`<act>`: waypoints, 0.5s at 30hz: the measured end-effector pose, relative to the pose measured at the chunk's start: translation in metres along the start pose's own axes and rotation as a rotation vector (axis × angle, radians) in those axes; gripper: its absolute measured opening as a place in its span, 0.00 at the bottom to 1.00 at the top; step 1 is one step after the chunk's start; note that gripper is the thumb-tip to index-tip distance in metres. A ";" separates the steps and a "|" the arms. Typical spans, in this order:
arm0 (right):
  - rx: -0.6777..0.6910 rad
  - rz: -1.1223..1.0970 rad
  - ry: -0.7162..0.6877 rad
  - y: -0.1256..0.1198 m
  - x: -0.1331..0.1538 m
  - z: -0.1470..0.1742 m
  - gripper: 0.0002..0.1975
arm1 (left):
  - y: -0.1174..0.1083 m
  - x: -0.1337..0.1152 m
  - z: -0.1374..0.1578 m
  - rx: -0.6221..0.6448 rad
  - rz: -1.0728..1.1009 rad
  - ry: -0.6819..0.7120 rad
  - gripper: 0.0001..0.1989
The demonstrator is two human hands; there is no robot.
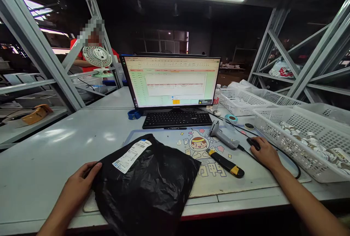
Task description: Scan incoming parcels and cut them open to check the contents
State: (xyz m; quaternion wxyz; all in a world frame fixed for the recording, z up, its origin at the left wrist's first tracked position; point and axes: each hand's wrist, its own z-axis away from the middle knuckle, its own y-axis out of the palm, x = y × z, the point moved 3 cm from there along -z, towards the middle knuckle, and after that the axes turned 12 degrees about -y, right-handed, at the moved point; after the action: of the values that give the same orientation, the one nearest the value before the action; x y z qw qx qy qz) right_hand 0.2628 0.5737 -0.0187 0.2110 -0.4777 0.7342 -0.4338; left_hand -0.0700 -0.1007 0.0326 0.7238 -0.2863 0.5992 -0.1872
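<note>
My left hand (85,176) pinches the left edge of a black plastic mailing bag (153,177), which lies on the desk and hangs over its front edge. A white shipping label (132,156) is stuck near the bag's top. Over on the right, my right hand (266,152) rests with its fingers curled over a black computer mouse (253,143). Between the bag and that hand lie a yellow and black utility knife (225,164) and a grey barcode scanner (222,136) on a printed desk mat (250,177).
A lit monitor (175,83) stands behind a black keyboard (177,119). White plastic baskets (290,148) with small packed items line the right side. Blue tape (133,114) sits left of the keyboard. A person in red (79,59) is behind a fan (97,56). Metal posts (41,43) flank the desk.
</note>
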 end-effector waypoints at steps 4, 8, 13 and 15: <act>0.001 0.007 0.005 0.001 -0.001 0.000 0.21 | 0.001 0.003 -0.004 0.006 0.008 0.019 0.28; -0.006 0.006 0.005 0.001 0.000 -0.001 0.21 | 0.001 0.002 -0.004 0.018 0.021 -0.007 0.29; -0.006 -0.013 0.004 0.002 -0.001 -0.002 0.23 | 0.001 0.001 -0.002 0.041 0.028 -0.022 0.30; -0.018 -0.016 0.003 0.003 -0.002 -0.002 0.23 | 0.002 0.001 -0.002 0.049 0.036 -0.025 0.30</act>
State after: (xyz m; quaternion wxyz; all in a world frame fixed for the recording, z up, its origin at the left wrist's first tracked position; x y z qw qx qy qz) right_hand 0.2611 0.5767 -0.0205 0.2020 -0.4845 0.7347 -0.4297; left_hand -0.0717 -0.1004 0.0303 0.7415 -0.2599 0.5902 -0.1852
